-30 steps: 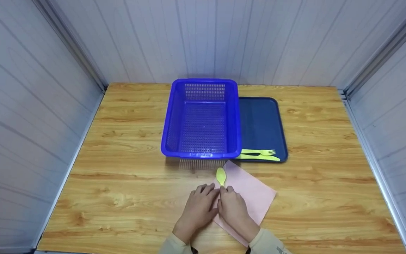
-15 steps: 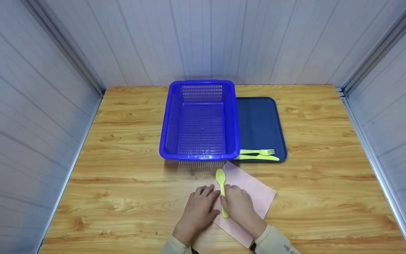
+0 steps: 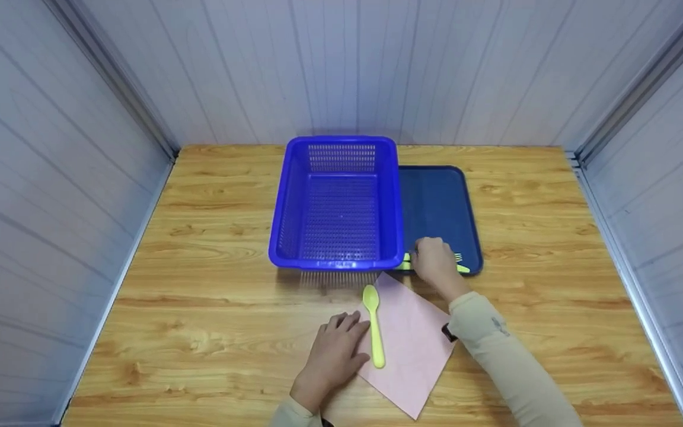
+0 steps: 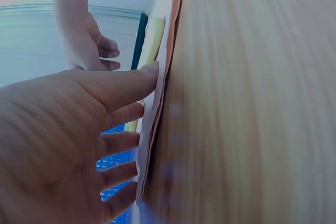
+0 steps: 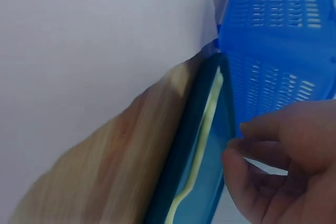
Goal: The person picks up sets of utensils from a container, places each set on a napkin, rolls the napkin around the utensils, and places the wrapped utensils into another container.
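Observation:
A yellow-green spoon (image 3: 376, 335) lies on a pink paper napkin (image 3: 409, 338), bowl end away from me. My left hand (image 3: 332, 353) rests at the napkin's left edge; in the left wrist view its thumb and fingertips touch the folded edge. Over the near end of a dark blue tray (image 3: 436, 207) is my right hand (image 3: 434, 264), above a yellow-green fork (image 3: 459, 258) and knife (image 3: 463, 269), partly hiding both. In the right wrist view its fingers (image 5: 239, 169) are loosely bent, with nothing between them, beside a yellow-green utensil (image 5: 202, 140) in the tray.
A blue perforated plastic basket (image 3: 335, 264) stands left of the tray and overlaps its left side in the head view. Pale panelled walls (image 3: 341, 71) enclose the back and sides of the wooden table (image 3: 199, 296).
The right hand has let go of the spoon, leaving it on the napkin, and moved forward and right to the fork and knife. The left hand has stayed in place.

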{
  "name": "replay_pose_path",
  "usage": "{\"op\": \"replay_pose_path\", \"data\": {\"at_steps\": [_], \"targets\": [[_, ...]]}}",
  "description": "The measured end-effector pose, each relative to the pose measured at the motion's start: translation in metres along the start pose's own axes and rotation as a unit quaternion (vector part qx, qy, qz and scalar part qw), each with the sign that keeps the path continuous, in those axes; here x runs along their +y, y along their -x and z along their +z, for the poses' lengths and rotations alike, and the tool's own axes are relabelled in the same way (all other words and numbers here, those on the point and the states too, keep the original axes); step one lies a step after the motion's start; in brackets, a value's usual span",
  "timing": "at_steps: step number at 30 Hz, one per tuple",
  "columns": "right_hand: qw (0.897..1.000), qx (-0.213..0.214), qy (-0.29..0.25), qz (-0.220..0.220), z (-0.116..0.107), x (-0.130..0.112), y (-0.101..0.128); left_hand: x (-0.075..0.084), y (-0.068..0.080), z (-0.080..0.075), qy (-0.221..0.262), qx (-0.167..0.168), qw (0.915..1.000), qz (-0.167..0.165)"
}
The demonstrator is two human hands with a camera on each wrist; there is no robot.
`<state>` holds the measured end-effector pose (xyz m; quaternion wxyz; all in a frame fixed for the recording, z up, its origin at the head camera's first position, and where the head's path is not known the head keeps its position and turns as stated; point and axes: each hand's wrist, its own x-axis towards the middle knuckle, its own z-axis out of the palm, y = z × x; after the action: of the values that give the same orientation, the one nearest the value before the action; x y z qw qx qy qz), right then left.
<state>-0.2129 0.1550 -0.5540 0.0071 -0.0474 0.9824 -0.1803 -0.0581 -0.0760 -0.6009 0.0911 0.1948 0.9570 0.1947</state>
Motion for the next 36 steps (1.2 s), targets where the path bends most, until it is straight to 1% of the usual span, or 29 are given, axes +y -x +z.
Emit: {"op": "replay_pose_path", "data": {"at_steps": [5,7,10,14,20,22,25,29,33,36], "targets": [[0.996,-0.024,0.051,0.072,0.010,-0.007,-0.013,0.000,-0.001,0.000,-0.005,0.008,0.9999,0.012],[0.994,-0.024,0.063,0.091,0.012,-0.008,-0.018,0.000,0.000,0.001,-0.007,0.010,0.9998,0.013],[0.992,-0.013,0.063,0.111,0.014,-0.008,-0.025,0.000,0.001,0.001,-0.009,0.012,0.9998,0.014],[0.990,0.012,0.039,0.138,0.015,-0.003,-0.034,0.000,0.001,0.001,-0.009,0.015,0.9997,0.016],[0.983,0.041,-0.048,0.170,0.019,0.003,-0.039,-0.001,0.002,0.000,-0.007,0.011,0.9998,0.011],[0.981,0.044,-0.064,0.180,0.021,0.004,-0.040,-0.001,0.002,0.000,-0.006,0.004,0.9999,0.007],[0.982,0.038,-0.056,0.179,0.023,0.005,-0.041,-0.001,0.002,0.001,-0.007,0.000,1.0000,0.004],[0.987,0.037,-0.024,0.155,0.026,0.006,-0.039,-0.001,0.002,0.002,-0.011,0.002,0.9999,0.005],[0.991,0.056,0.006,0.119,0.024,0.006,-0.029,-0.002,0.002,0.003,-0.011,0.011,0.9998,0.012],[0.995,0.056,0.030,0.076,0.018,0.005,-0.017,-0.002,0.003,0.002,-0.007,0.020,0.9996,0.018]]}}
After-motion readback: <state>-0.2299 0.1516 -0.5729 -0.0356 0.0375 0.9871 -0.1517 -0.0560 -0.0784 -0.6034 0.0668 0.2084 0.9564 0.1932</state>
